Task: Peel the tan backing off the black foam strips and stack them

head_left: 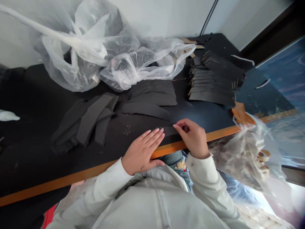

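Observation:
A black curved strip (pixel 169 131) lies flat near the table's front edge. My left hand (pixel 143 150) rests palm down with its fingers stretched out over the strip's left part, hiding that end. At the strip's right end my right hand (pixel 193 136) is closed in a pinch, thumb and forefinger on its edge. Just beyond my hands is a single curved black piece (pixel 146 109), with a pile of similar pieces (pixel 152 92) behind it. To the left, more black strips (pixel 92 119) lie fanned over one another.
A taller stack of black pieces (pixel 212 82) stands at the back right of the black table (pixel 30 159). Clear plastic bags (pixel 138 66) line the back. Another plastic bag (pixel 247 159) with scraps hangs at the table's right front, by an orange-brown scrap (pixel 241 114).

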Motion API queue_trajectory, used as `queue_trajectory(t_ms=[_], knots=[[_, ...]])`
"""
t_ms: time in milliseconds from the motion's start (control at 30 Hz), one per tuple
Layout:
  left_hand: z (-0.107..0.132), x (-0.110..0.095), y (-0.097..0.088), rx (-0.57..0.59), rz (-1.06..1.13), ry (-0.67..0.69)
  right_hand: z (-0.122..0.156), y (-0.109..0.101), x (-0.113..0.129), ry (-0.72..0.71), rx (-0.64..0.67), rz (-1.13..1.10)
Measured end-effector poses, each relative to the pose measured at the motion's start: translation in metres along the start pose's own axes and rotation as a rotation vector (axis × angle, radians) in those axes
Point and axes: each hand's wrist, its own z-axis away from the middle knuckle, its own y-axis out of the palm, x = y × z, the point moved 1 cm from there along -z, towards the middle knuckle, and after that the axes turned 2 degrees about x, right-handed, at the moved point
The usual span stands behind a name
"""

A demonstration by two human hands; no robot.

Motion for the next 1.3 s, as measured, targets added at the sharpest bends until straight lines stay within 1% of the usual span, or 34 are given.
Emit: queue_trajectory(t_ms=[233,300,367,433,467,500,533,567,633,667,700,800,900,1033,1100,1200,1300], knots=[[-0.001,-0.001,-0.001,-0.003,-0.007,-0.005,0.006,0.011,-0.004,-0.217,-0.126,0.193],[0.000,-0.001,-0.001,-0.012,-0.006,-0.004,0.008,0.012,-0.004,-0.226,-0.186,0.268],[0.000,-0.001,-0.001,-0.020,-0.003,-0.004,0.009,0.008,-0.004,-0.204,-0.283,0.327],[0.001,0.000,0.000,-0.030,0.003,-0.003,0.011,0.002,-0.002,-0.215,-0.382,0.307],[0.001,0.000,0.001,-0.034,0.008,-0.003,0.014,-0.001,0.000,-0.254,-0.401,0.268],[0.001,0.000,0.001,-0.040,0.013,-0.002,0.017,-0.001,0.003,-0.314,-0.387,0.229],[0.001,0.000,0.002,-0.048,0.020,0.000,0.020,-0.001,0.006,-0.387,-0.338,0.204],[0.001,0.000,0.002,-0.057,0.025,0.002,0.025,0.002,0.009,-0.461,-0.255,0.205],[0.001,0.000,0.003,-0.083,0.026,0.003,0.034,0.013,0.012,-0.571,-0.070,0.277],[0.001,-0.001,0.003,-0.100,0.018,-0.001,0.038,0.019,0.012,-0.599,-0.002,0.330],[0.002,-0.001,0.003,-0.119,0.004,-0.012,0.041,0.024,0.011,-0.613,0.039,0.376],[0.004,-0.002,0.003,-0.162,-0.053,-0.058,0.045,0.035,0.005,-0.637,0.055,0.439],[0.008,-0.004,0.006,-0.160,-0.077,-0.045,0.040,0.034,0.002,-0.676,0.023,0.424],[0.024,-0.013,0.010,-0.142,-0.138,-0.005,0.018,0.022,0.001,-0.613,-0.061,0.307],[0.038,-0.019,0.008,-0.123,-0.175,0.040,0.003,0.020,0.000,-0.627,-0.036,0.234],[0.062,-0.025,-0.005,-0.093,-0.164,0.086,-0.019,0.023,-0.001,-0.693,0.067,0.203],[0.084,-0.021,-0.029,-0.136,-0.129,0.063,-0.030,0.030,-0.001,-0.737,0.160,0.227]])
